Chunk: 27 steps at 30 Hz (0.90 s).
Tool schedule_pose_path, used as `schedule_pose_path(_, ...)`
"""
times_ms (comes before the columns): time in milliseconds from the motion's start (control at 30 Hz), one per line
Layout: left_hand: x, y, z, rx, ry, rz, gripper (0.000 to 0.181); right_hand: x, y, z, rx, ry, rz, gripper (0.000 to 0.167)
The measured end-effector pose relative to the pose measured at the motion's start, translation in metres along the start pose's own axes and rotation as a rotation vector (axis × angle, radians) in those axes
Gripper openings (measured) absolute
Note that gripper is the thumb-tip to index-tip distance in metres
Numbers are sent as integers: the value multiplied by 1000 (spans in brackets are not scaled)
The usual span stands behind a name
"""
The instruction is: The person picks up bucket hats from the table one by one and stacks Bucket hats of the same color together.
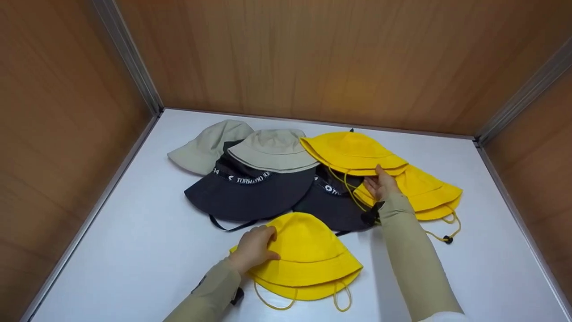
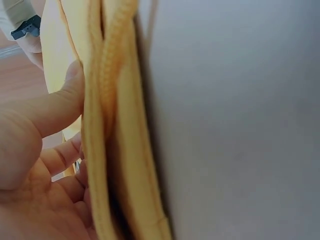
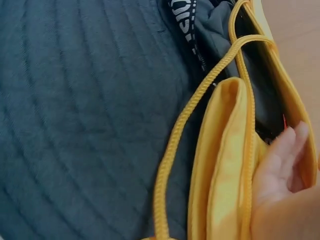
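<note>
A yellow bucket hat [image 1: 308, 241] lies folded flat at the front, its cords trailing below the brim. My left hand [image 1: 255, 247] rests on that hat's left side, thumb and fingers touching the cloth; the thumb lies against the yellow fabric [image 2: 92, 150] in the left wrist view. At the right, my right hand [image 1: 382, 184] pinches the brim of an upper yellow hat [image 1: 353, 150], thumb on top and fingers under the edge [image 3: 292, 95]. Another yellow hat [image 1: 429, 192] lies partly beneath it.
Two beige hats, one at the left [image 1: 210, 145] and one nearer the middle [image 1: 272, 150], lie at the back. Two dark hats with lettered bands, left [image 1: 250, 197] and right [image 1: 330, 210], overlap in the middle. Wooden panels [image 1: 313, 58] wall the white table [image 1: 125, 250].
</note>
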<state>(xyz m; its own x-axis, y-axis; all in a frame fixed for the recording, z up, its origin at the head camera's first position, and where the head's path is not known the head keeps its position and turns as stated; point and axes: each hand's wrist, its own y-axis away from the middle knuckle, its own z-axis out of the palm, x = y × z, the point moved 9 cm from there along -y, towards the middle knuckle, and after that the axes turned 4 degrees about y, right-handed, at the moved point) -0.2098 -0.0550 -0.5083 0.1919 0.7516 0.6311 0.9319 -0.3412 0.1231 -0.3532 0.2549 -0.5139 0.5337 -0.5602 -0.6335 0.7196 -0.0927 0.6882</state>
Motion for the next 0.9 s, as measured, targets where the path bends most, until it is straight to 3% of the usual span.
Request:
schedule_pose_path(167, 1, -1, -2, -11, 5, 8, 39, 4, -8, 8, -62, -142, 46, 53)
schedule_pose_path(300, 0, -1, -1, -22, 8, 14, 39, 6, -12, 11, -56, -230, 40, 54)
schedule_pose_path(633, -1, 0, 0, -26, 10, 30, 39, 3, -14, 5, 25, -150, -18, 57)
schedule_pose_path(900, -1, -2, 0, -24, 5, 35, 40, -5, -24, 16, -95, -435, -52, 60)
